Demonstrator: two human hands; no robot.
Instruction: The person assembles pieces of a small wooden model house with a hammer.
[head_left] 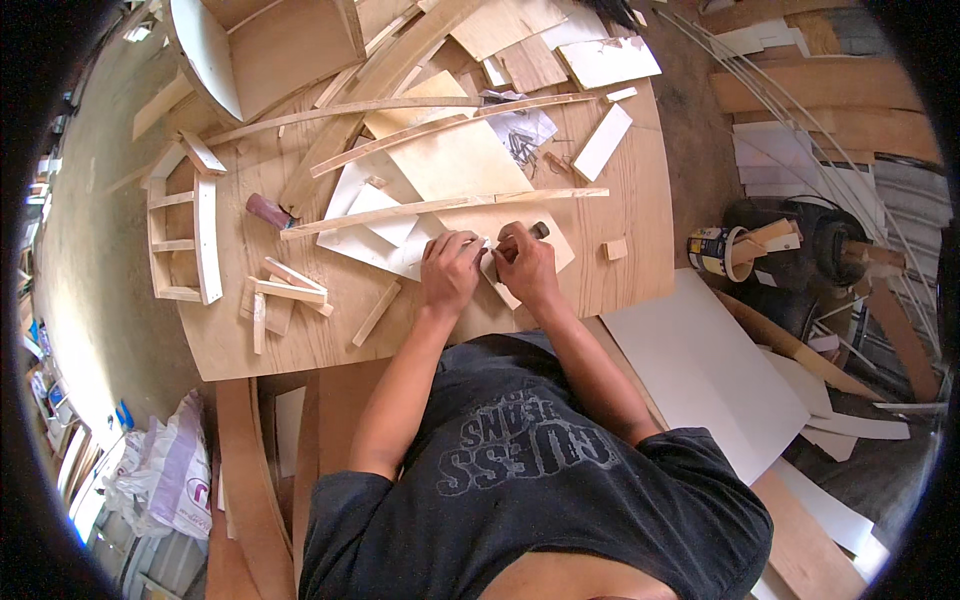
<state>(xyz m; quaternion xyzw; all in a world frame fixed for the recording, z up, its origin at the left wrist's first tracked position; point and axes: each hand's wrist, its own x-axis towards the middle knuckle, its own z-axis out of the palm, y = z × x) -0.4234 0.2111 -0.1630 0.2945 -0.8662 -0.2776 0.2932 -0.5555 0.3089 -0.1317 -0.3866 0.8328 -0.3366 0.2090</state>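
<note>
My left hand (452, 268) and my right hand (526, 262) meet near the front edge of the wooden table, fingers curled and pinched close together. Something small and whitish shows between the fingertips, too small to name. Under my hands lies a short pale wood piece (505, 292), mostly covered. A dark, round-ended object (540, 230) sticks out just beyond my right fingers; its kind is unclear. Right past my hands, a long thin curved wood strip (440, 204) lies across white panels and a pale plywood board (465, 165).
A small wooden frame (208, 240) stands on the table's left, beside loose sticks (290, 290). Further back are more curved strips, a curved box-like piece (290, 60) and board offcuts (610, 62). Nails (522, 148) lie on paper. Right of the table is a bucket (712, 252) with wood scraps.
</note>
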